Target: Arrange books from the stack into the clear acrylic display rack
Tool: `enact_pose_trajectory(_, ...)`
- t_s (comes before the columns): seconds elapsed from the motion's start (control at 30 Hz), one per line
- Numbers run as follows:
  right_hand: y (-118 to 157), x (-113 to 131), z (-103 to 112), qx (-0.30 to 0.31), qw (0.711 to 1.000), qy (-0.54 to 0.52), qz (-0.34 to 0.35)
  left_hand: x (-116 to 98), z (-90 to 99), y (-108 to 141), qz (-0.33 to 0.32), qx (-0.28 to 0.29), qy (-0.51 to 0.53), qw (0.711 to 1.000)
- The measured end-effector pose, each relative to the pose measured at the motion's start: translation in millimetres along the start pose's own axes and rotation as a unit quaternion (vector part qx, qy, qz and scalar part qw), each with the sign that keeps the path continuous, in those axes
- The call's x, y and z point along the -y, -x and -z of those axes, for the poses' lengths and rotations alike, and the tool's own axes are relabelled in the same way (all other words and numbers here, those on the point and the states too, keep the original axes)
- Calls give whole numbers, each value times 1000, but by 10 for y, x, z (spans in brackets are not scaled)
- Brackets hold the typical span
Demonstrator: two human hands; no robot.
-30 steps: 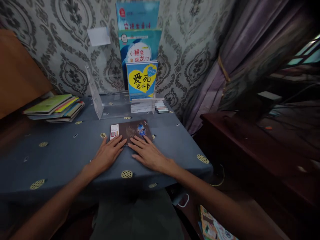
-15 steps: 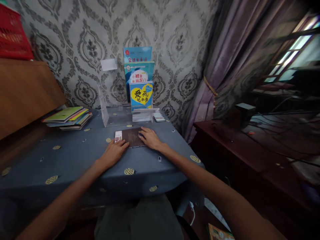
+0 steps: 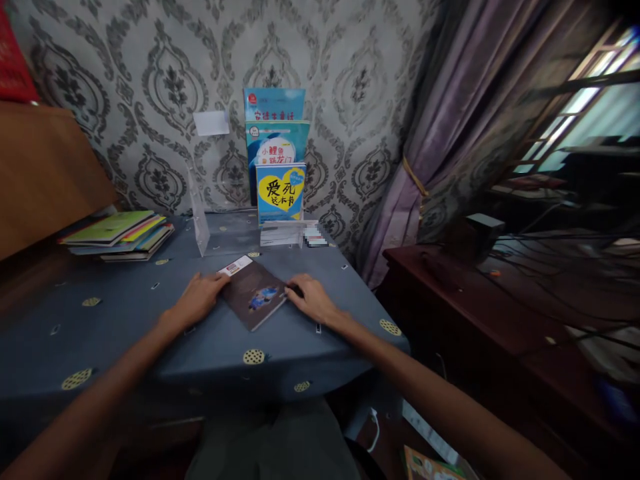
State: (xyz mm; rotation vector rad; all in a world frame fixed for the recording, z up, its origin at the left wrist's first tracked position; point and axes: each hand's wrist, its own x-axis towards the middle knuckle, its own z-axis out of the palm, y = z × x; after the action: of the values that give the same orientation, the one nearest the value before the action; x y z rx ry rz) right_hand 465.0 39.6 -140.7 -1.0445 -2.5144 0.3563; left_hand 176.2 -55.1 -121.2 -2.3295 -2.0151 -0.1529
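A thin dark brown book (image 3: 247,293), with a blue picture and a white strip on its cover, sits turned at an angle over the table in the middle of the view. My left hand (image 3: 200,297) has its fingers closed on the book's left edge, beside the white strip. At the opposite edge, my right hand (image 3: 311,298) pinches the book between thumb and curled fingers. Whether the book rests flat or is slightly lifted, I cannot tell.
Behind the book, a clear acrylic stand (image 3: 200,213) stands near upright blue books (image 3: 281,193) against the wall. A stack of books (image 3: 117,235) lies at the left, by a wooden panel (image 3: 45,173). To the right is a dark red cabinet (image 3: 450,300) with cables.
The book has turned, so its white strip now points toward the back left and a blue picture shows. Both hands have moved from lying on it to gripping its edges.
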Motion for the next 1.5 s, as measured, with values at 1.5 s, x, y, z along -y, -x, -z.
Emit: enact_pose_trajectory(1.5,-1377,-227,-639,31,991,-21,127,-307,-94,-307,-216,132,204,946)
